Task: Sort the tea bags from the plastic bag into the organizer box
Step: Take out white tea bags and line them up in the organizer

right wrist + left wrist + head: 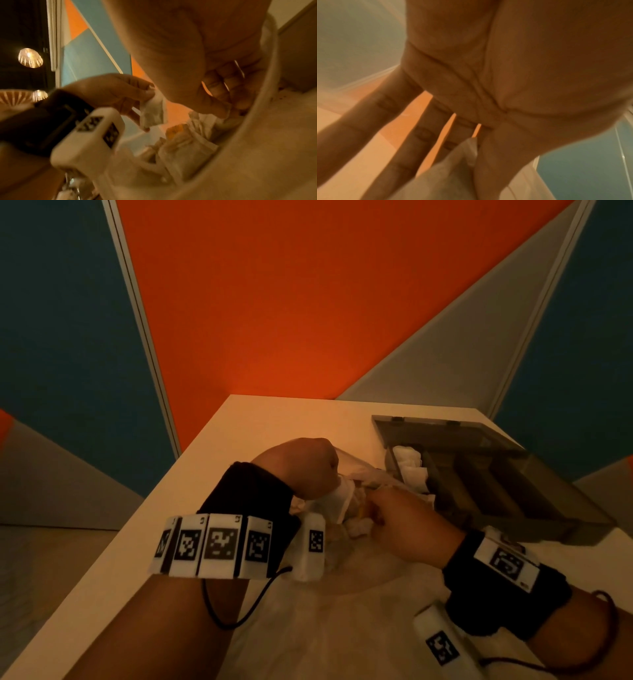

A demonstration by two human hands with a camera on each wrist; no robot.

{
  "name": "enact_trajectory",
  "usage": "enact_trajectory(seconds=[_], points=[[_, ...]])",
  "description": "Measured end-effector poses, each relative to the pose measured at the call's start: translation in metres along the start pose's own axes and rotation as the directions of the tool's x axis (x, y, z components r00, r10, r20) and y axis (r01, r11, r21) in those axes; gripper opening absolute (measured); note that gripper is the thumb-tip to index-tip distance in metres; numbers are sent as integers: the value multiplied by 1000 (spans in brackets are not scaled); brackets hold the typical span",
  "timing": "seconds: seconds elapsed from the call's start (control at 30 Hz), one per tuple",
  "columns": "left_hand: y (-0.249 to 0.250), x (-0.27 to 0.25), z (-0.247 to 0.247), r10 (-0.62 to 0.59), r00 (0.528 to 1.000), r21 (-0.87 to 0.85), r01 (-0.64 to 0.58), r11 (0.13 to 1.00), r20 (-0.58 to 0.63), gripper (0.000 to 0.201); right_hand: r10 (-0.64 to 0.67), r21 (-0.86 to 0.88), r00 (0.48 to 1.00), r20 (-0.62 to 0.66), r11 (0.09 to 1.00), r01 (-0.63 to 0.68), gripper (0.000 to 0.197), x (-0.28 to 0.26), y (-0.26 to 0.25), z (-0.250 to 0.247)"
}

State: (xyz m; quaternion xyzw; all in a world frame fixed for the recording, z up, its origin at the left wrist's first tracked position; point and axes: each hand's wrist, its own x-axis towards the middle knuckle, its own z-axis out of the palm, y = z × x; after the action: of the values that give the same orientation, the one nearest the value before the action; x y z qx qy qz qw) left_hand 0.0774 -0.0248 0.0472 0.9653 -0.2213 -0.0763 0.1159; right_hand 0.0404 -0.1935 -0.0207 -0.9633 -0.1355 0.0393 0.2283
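- A white tea bag (343, 497) is being pinched at its top edge by the left hand (301, 467), fingers (147, 90) grasping it above the plastic bag (359, 577).
- The right hand (407, 525) is being kept at the bag mouth; its fingers are curled among the contents, what they grip cannot be told.
- Judgement: the mouth is best held wide so one bag is lifted singly.
- The organizer box (493, 484) is lying open on the surface (239, 433); tea bags (409, 463) are being kept in its left compartment.

No readable words or numbers; only black-and-white coded squares on the wristbands (219, 544), lower frame.
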Motion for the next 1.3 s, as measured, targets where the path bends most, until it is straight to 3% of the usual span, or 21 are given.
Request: enact_trajectory(seconds=[0.07,0.17,0.23,0.37,0.47,0.63,0.77,1.0,1.17,1.23,1.3], points=[[-1,2,1,-6,1000,10,6,1000,-3,24,27,99,999,-29,995,-24,12,-3,-5,-10],[-3,5,5,-13,1000,47,14,999,-10,24,130,347,991,15,929,-127,17,-4,-9,-24],[-5,7,7,-19,999,71,21,997,-33,22,206,543,976,77,812,-214,21,-5,-9,-31],[-5,8,8,-36,998,47,38,998,-53,22,189,794,958,217,536,-286,28,-5,-5,-40],[-6,7,5,-52,996,-8,52,999,-71,25,127,869,945,302,372,-327,30,-5,-2,-44],[-4,5,4,-107,988,-93,97,991,-111,20,82,900,932,353,243,-363,30,-10,-1,-40],[-1,2,3,-127,990,-108,120,987,-56,20,46,938,943,330,99,-333,25,-14,0,-41],[5,-4,-2,-94,995,-366,103,925,44,16,111,945,954,278,147,-293,31,-15,-8,-25],[9,-7,-5,-96,994,-463,107,880,46,18,115,951,952,282,96,-294,26,-16,-13,-26],[10,-6,-5,-106,993,-469,115,876,46,21,107,951,959,262,139,-275,42,-14,-13,-24],[12,-6,-5,-103,993,-476,117,872,55,21,103,933,966,237,253,-256,45,-13,-13,-21]])
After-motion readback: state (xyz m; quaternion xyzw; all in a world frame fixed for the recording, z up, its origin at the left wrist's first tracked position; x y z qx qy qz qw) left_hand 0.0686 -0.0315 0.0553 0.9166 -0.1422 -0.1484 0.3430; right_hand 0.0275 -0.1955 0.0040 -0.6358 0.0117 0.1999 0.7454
